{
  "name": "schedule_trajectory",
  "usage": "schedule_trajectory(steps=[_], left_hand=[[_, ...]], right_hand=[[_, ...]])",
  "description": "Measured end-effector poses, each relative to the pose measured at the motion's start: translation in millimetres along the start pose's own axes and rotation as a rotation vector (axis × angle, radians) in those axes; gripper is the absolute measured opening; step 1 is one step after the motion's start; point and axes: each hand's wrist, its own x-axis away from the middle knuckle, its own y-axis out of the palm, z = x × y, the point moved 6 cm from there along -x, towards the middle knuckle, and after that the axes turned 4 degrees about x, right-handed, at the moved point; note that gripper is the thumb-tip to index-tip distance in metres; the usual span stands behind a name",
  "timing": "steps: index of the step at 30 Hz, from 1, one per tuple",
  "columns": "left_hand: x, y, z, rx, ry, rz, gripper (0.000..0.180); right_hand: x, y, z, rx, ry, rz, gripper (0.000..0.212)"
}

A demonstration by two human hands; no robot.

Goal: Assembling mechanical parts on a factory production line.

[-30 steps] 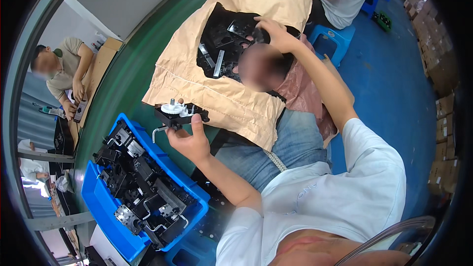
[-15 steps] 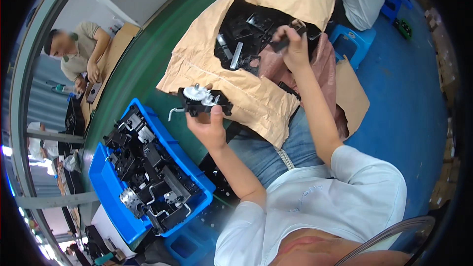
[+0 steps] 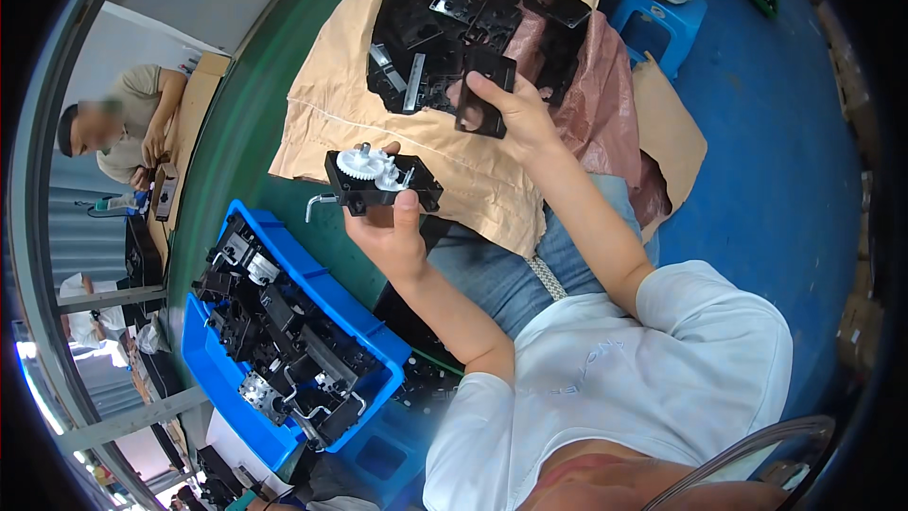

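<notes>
My left hand (image 3: pixel 392 237) grips a black gearbox housing (image 3: pixel 416 197) from below, thumb along its near side. White gears (image 3: pixel 364 165) sit on the housing's upper face, and a bent metal rod (image 3: pixel 319 203) sticks out at its left end. In my right hand (image 3: pixel 520 118) is a flat black plastic cover (image 3: pixel 487 85), held upright by thumb and fingers over the near side of the opened paper sack (image 3: pixel 322 104). Behind it, several black plastic parts (image 3: pixel 407 24) fill the sack's torn opening. The two held pieces are apart.
A blue bin (image 3: pixel 345 298) full of black assemblies with metal rods stands at the lower left. Reddish-brown sheeting (image 3: pixel 605 76) hangs from the sack's right side. A blue stool (image 3: pixel 667 28) is beyond it. Another person (image 3: pixel 132 123) works at a bench on the left.
My right hand has come left and toward me, out from over the sack's opening, with the black cover now plainly visible. My left hand has shifted slightly left with the gearbox housing.
</notes>
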Motion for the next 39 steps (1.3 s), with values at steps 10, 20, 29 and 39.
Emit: schedule_trajectory(steps=[10, 20, 29, 39], left_hand=[[3.3, 3.9, -1.2, -0.053, -0.044, -0.007, 0.072], [6.5, 4.4, -11.7, -0.229, -0.131, -0.047, 0.054], [5.7, 13.1, -9.2, -0.278, -0.095, -0.039, 0.055], [5.8, 16.7, -4.5, -0.400, -0.056, -0.066, 0.057]], right_hand=[[19.1, 46.0, -5.4, -0.377, 0.073, -0.431, 0.050], [44.2, 66.0, -21.4, 0.352, -0.269, -0.343, 0.057], [51.9, 70.2, -26.1, 0.328, -0.258, -0.360, 0.049], [51.8, 70.2, -24.9, 0.341, -0.244, -0.360, 0.051]])
